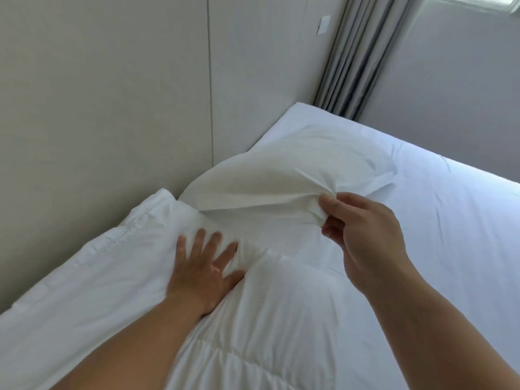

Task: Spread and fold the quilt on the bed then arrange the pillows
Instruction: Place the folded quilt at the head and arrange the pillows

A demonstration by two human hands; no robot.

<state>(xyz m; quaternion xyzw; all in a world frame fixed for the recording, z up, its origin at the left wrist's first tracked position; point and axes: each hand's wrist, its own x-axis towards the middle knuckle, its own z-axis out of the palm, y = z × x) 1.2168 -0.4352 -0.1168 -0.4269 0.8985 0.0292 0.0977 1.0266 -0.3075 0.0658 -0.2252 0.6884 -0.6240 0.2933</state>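
A white bed (464, 249) fills the near and right part of the view. Its left side runs along a pale wall (98, 108).

The white quilt (267, 327) lies on the near left part of the bed, close to the wall. It is thick and puffy, with stitched lines across it near the bottom. Its left edge has a long seam, and that edge runs right beside the wall.

The left hand (204, 267) lies flat on the quilt. Its fingers (216, 242) are straight and spread wide apart, and the palm pushes down into the soft cloth. The quilt puffs up in a bump just to the right of this hand.

The white pillow (281, 175) lies just past the quilt, on the far side, with its left end against the wall. Its near edge touches the far end of the quilt. The right hand (363, 235) is to the right of the left hand, and the two are apart. It pinches the cloth at the near right corner of the pillow between the thumb and the curled fingers. The cloth bunches into many small folds where it is pinched, and that corner is lifted a little off the bed.

The smooth white sheet (422, 277) shows to the right of the pillow and the quilt.

Far away, past the far corner of the bed, hangs a gray curtain (357, 52). A small white switch (323, 23) sits on the wall just left of the curtain.
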